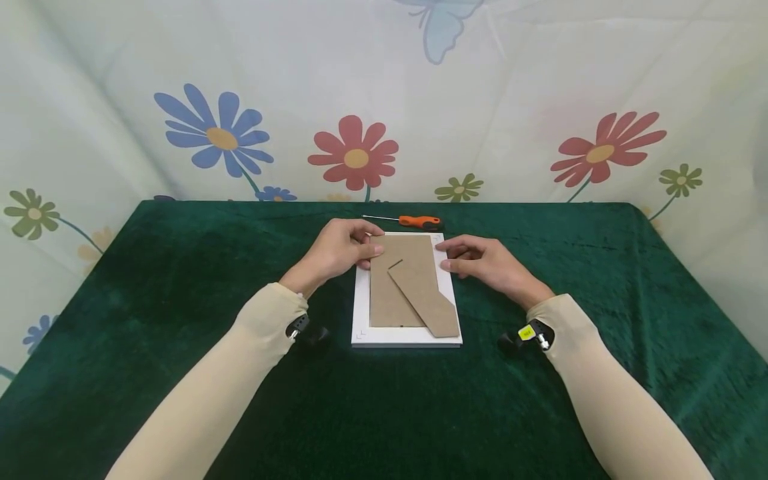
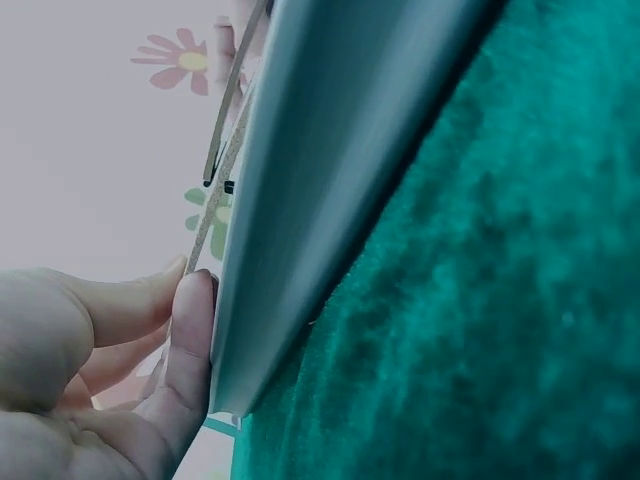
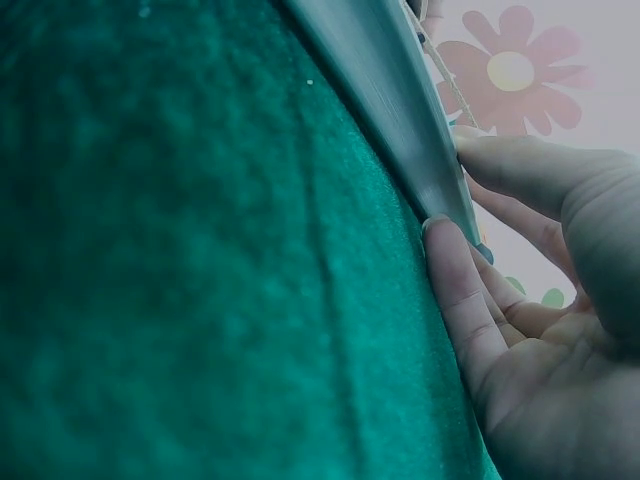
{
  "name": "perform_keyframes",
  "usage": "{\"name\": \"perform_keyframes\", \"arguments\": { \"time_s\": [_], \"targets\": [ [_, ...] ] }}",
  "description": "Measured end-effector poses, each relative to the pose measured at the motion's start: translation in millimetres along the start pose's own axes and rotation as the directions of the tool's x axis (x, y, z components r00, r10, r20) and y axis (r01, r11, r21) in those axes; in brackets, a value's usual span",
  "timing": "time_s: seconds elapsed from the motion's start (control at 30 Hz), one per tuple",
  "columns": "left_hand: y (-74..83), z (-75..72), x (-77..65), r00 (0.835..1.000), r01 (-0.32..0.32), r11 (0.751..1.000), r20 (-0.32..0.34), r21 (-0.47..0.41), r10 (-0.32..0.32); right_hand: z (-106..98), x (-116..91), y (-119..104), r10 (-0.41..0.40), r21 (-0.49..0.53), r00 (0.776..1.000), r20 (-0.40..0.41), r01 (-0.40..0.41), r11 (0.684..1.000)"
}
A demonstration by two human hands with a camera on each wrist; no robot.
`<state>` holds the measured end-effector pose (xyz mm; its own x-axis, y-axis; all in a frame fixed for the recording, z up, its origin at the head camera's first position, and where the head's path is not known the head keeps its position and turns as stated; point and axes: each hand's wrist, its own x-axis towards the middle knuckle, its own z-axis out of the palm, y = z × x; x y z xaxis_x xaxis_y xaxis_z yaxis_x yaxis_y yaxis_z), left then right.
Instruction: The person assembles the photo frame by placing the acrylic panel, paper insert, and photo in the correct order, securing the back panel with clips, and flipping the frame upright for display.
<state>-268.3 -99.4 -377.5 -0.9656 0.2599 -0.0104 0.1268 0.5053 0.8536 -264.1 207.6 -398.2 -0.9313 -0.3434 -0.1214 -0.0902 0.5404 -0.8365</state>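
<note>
A white picture frame lies on the green cloth with its back facing up. Its brown backing board sits on top, shifted toward the frame's far edge, with the stand leg slanting to the near right corner. My left hand pinches the board's left edge near the far corner. In the left wrist view, thumb and finger meet at the board's edge, raised beside the frame's side. On the other side, my right hand grips the frame's right edge, thumb above and fingertips against its side.
Just beyond the frame lies a screwdriver with an orange and black handle, its shaft pointing left. Green cloth covers the table. A flower-printed curtain hangs behind the far edge.
</note>
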Motion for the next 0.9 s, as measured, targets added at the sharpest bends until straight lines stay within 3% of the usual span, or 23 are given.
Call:
{"name": "perform_keyframes", "arguments": {
  "time_s": [0.27, 0.9],
  "targets": [
    [0.1, 1.3, 1.4, 1.000, 0.023, 1.000, 0.004, 0.020, -0.023, 0.9, 2.2, -1.7, 0.010, 0.009, 1.000, 0.012, -0.011, 1.000],
    [3.8, 5.6, -4.4, 0.997, -0.069, 0.979, -0.016, 0.190, 0.073, 0.0, 1.4, -2.1, 0.003, -0.015, 1.000, 0.004, -0.003, 1.000]
  ]
}}
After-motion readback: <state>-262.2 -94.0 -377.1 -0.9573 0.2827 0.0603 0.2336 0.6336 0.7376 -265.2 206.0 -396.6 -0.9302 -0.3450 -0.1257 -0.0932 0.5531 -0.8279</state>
